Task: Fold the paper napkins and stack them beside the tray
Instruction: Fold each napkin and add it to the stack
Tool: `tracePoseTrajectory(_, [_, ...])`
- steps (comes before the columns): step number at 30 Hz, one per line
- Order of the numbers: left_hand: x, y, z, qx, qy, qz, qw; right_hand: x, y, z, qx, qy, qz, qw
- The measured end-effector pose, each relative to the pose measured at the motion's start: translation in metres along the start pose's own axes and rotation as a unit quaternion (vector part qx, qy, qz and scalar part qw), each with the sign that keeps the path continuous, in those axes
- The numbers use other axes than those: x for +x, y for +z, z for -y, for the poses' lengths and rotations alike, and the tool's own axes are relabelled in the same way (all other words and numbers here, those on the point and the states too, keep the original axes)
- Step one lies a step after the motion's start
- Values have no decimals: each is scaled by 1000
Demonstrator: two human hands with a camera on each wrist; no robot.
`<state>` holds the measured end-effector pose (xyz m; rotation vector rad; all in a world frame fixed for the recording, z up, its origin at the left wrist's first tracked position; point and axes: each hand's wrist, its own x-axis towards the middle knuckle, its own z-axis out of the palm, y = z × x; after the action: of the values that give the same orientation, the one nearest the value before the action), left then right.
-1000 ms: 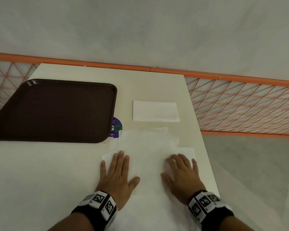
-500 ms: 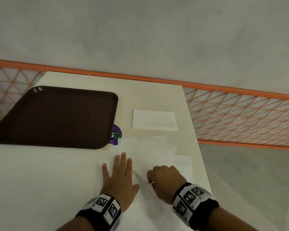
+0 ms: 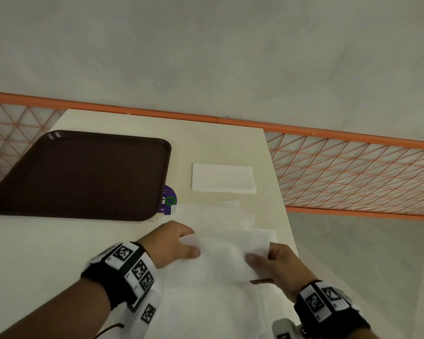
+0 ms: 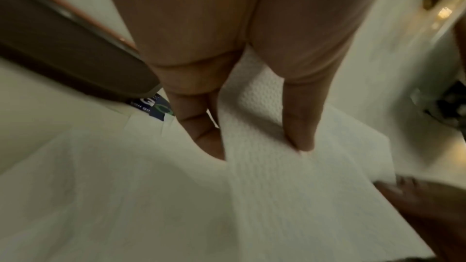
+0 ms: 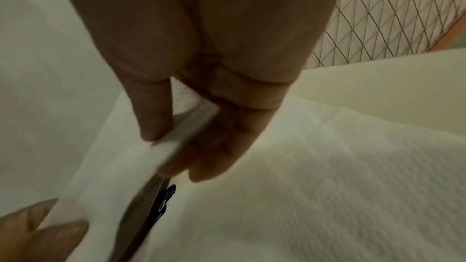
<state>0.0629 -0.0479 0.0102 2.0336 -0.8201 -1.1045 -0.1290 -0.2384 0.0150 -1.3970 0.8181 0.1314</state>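
Left hand (image 3: 171, 243) and right hand (image 3: 277, 263) each pinch one side edge of top napkin (image 3: 230, 250), lifted off loose napkin pile (image 3: 215, 216), just right of tray (image 3: 78, 174) near corner.

Risk: thin sheet tears, or second sheet clings and rises too; uneven pull gives crooked fold.

Folded napkin (image 3: 223, 177) lies right of tray.

One second earlier both palms pressed flat on pile; now fingers closed on sheet.

I can't read the purple sticker (image 3: 168, 200), half under the tray (image 3: 78, 174) and napkin pile (image 3: 218, 216). Left hand's (image 3: 171, 243) fingertips hidden behind the lifted napkin (image 3: 230, 248); wrist views blurred.
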Motion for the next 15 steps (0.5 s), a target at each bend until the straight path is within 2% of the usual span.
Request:
tracePoseTrajectory(3, [6,1,9,-93,-7,-45,995,5,4,-6,66,-9,-58,996])
tracePoseTrajectory(5, [9,6,13,-145,-17,-107,983,11,4,-3,96,-10,-90,991])
tracePoseTrajectory(7, [11,12,18,-163,-55,-187,967,20,0,2,120,-8,-117,986])
tracePoseTrajectory(9, [12,18,25,-101,-94,-250,958,35,-10,11,122,-6,-150,981])
tracePoseTrajectory(11, [12,24,35,-11,-81,-269,960,54,-24,25,120,-8,-183,976])
tracePoseTrajectory(13, [11,32,40,109,-34,-228,967,76,-37,41,121,-12,-203,972])
tracePoseTrajectory(15, [8,39,41,230,-5,-160,960,97,-45,58,117,-20,-211,970])
